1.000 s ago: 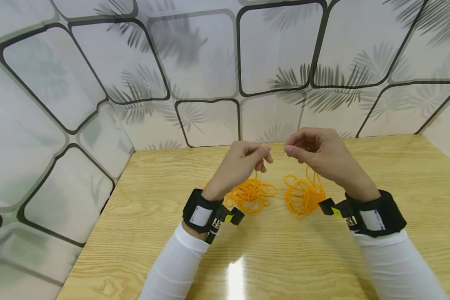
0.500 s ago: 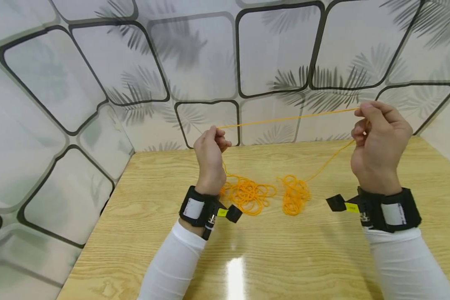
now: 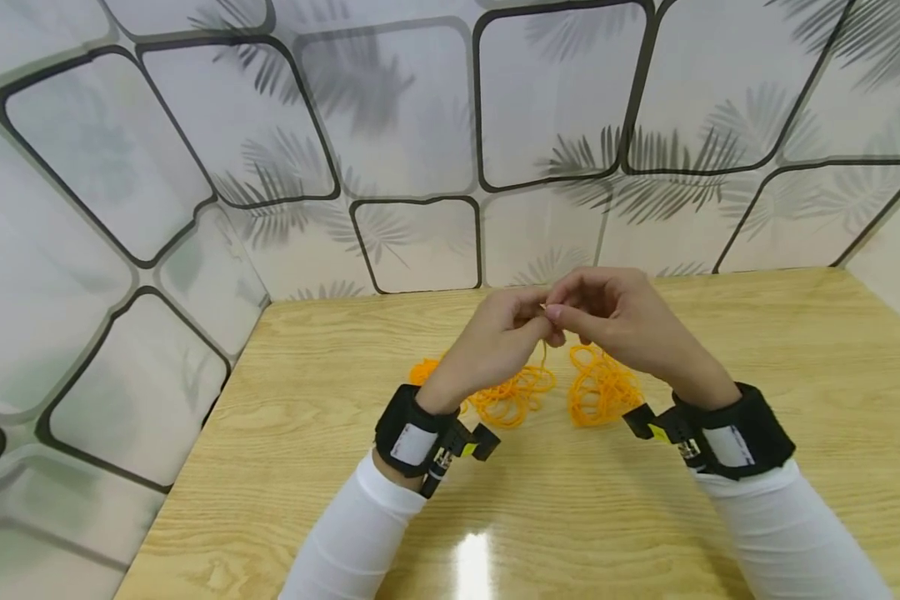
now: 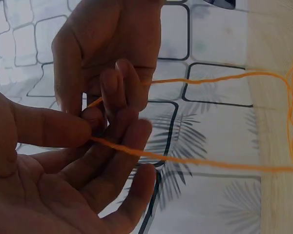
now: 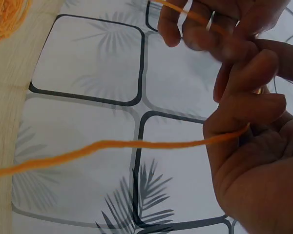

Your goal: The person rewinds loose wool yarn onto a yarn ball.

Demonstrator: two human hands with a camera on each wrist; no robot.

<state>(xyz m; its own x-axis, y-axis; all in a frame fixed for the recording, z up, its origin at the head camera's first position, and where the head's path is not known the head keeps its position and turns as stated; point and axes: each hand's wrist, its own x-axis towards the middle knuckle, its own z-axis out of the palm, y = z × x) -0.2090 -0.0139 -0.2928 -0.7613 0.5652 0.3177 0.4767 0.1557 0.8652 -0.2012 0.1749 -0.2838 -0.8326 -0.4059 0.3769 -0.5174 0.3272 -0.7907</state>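
My left hand (image 3: pixel 498 342) and right hand (image 3: pixel 615 317) meet fingertip to fingertip above the far part of the table. Both pinch one orange yarn strand (image 4: pixel 185 161). In the left wrist view it runs from under the left thumb out to the right. A second length of yarn (image 5: pixel 112 144) trails from the curled fingers of my right hand in the right wrist view. Beneath the hands lie two loose tangles, a left yarn pile (image 3: pixel 506 404) and a right yarn pile (image 3: pixel 603 390). The left forearm partly covers the left pile.
The wooden table (image 3: pixel 555 517) reaches back to a wall (image 3: pixel 420 108) patterned with dark rounded outlines and palm leaves. Another wall (image 3: pixel 52 225) with the same pattern closes the left side. Black wrist straps (image 3: pixel 742 433) with small cameras sit on both wrists.
Half a second ago my hands were spread wide and raised, with yarn stretched between them. Both have come down and together at the middle, as close as or closer than one second ago.
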